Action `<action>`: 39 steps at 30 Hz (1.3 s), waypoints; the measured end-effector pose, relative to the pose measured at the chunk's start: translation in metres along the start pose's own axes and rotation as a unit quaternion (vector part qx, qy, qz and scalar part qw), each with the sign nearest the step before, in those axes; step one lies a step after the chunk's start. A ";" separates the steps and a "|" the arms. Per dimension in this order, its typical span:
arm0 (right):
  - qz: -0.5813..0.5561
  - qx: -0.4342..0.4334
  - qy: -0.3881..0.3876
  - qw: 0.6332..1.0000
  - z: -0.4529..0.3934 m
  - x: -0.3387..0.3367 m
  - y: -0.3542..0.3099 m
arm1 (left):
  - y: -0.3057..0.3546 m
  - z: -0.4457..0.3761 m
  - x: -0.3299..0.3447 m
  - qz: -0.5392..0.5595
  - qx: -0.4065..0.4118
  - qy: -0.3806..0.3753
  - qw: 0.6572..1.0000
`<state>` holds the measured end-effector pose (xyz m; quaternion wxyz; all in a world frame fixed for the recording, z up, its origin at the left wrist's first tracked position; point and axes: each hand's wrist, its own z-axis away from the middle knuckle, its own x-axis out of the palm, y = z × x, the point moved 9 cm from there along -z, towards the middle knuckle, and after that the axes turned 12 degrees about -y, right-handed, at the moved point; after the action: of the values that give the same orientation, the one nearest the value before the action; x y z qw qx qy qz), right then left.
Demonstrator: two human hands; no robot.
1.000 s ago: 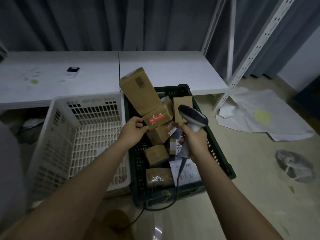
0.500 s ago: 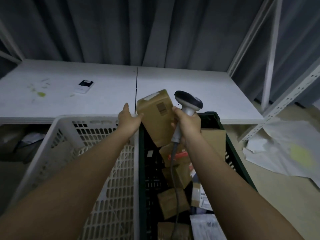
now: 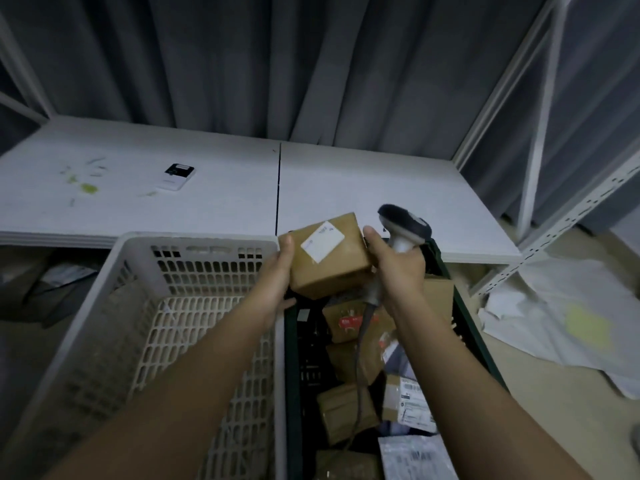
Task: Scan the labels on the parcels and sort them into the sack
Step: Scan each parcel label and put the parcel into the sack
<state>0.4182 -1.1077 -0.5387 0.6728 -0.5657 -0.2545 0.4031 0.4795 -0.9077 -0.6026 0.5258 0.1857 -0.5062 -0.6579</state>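
Two bare forearms reach in from the bottom edge, both uncovered along the whole length that shows; no sleeve, cuff or glove appears on either. The left hand (image 3: 277, 271) is ungloved, with a short, plain thumbnail visible at its top. The right hand (image 3: 398, 268) is likewise ungloved, its thumbnail also short and unpainted. No watch, strap or bracelet sits on either wrist, and no ring shows on the fingers that face the camera, though the light is dim and the far fingers are hidden, so small jewellery there cannot be judged. The forearms look smooth, without visible marks or tattoos.
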 end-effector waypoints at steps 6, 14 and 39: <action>-0.042 -0.013 0.010 0.999 0.109 -0.043 0.011 | -0.048 0.083 0.022 0.166 -0.041 0.032 0.985; -0.081 0.053 -0.039 0.995 0.219 -0.061 0.045 | -0.051 0.194 0.014 0.016 -0.005 0.013 1.000; 0.002 -0.029 -0.114 0.993 0.351 -0.058 0.050 | -0.091 0.314 -0.007 -0.136 0.038 -0.014 0.990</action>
<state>0.0937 -0.9594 -0.4998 0.6221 -0.5360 -0.3397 0.4586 0.1925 -0.7598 -0.5518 0.4169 0.2636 -0.5081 -0.7061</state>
